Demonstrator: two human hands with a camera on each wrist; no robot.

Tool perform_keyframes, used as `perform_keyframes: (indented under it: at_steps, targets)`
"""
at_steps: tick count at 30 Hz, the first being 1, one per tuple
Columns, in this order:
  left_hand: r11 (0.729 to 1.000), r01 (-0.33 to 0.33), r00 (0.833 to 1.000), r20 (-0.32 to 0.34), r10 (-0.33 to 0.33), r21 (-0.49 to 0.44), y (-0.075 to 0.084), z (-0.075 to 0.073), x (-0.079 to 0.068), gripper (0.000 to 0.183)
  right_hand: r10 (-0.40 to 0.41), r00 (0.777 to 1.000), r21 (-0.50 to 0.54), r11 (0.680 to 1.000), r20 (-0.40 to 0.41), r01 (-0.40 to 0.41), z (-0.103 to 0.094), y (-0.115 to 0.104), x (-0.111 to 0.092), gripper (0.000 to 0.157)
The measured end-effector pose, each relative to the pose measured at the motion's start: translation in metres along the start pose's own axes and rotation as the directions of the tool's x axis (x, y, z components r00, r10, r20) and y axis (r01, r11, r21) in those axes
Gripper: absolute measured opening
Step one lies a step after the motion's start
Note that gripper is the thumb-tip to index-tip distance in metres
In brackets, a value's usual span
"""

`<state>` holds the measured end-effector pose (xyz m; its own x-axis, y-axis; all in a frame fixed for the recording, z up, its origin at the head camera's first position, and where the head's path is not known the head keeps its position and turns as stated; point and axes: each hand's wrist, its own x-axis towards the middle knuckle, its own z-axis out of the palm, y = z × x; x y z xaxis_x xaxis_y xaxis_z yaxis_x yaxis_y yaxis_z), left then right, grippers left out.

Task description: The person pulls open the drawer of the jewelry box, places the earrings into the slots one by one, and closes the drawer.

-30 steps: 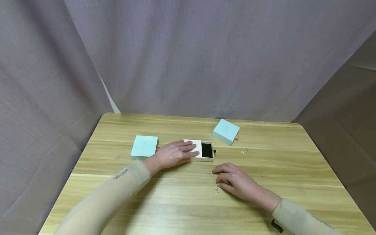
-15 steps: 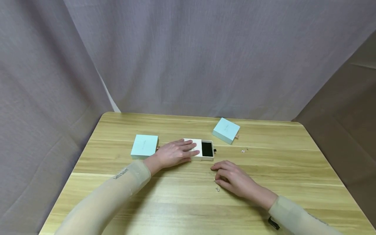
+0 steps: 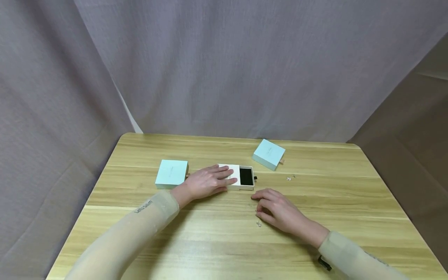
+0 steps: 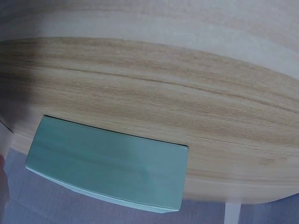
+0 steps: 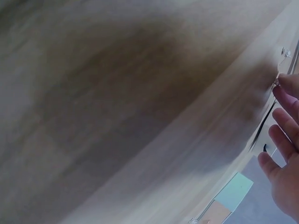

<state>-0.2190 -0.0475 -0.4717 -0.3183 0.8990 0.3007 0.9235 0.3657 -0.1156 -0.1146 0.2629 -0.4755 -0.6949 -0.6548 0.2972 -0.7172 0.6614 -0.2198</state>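
My left hand (image 3: 207, 182) rests with its fingers spread and nearly straight on the white sleeve (image 3: 234, 177) of a small drawer box. The box's drawer (image 3: 247, 176), lined in black, is pulled part way out to the right. In front of it, low over the table, my right hand (image 3: 280, 210) has its thumb and index finger together. The right wrist view shows a tiny shiny earring (image 5: 275, 83) pinched at those fingertips. Another small earring (image 3: 259, 223) lies just in front of the thumb. A faint, small, clear item lies by the fingertips, too small to tell.
A pale blue box (image 3: 172, 174) stands left of my left hand. A second pale blue box (image 3: 268, 154) sits turned at the back right, with tiny shiny pieces (image 3: 289, 178) on the wood in front of it. Grey curtain (image 3: 224, 70) hangs behind the table.
My right hand has moved slightly away from me and left, its fingertips lifting the small earring off from beside the other one. The left hand stays on the white box.
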Motion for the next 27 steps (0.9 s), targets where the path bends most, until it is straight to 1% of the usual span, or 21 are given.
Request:
perform_keyframes:
  at_steps: [9,16,18,27]
  targets:
    - [1.000,0.007,1.000,0.010,-0.007,-0.003,0.0005,0.0008,0.0002,0.046,-0.004,1.000,-0.013,1.000,-0.012,0.003,-0.0014,-0.0015,-0.0022,0.014]
    - [1.000,0.010,1.000,0.014,-0.010,0.005,0.0001,0.0011,-0.0002,0.046,-0.083,0.996,-0.006,0.997,-0.045,0.082,0.0014,-0.0005,0.0003,0.011]
    - [1.000,0.008,1.000,0.012,-0.009,0.009,0.0002,0.0010,-0.0002,0.046,-0.093,0.994,-0.008,0.996,-0.049,0.093,0.0022,-0.0005,0.0010,0.010]
    - [1.000,0.012,1.000,0.014,-0.012,0.003,0.0010,-0.0001,0.0003,0.045,-0.086,0.995,-0.033,0.996,-0.047,0.084,0.0022,-0.0004,0.0021,0.014]
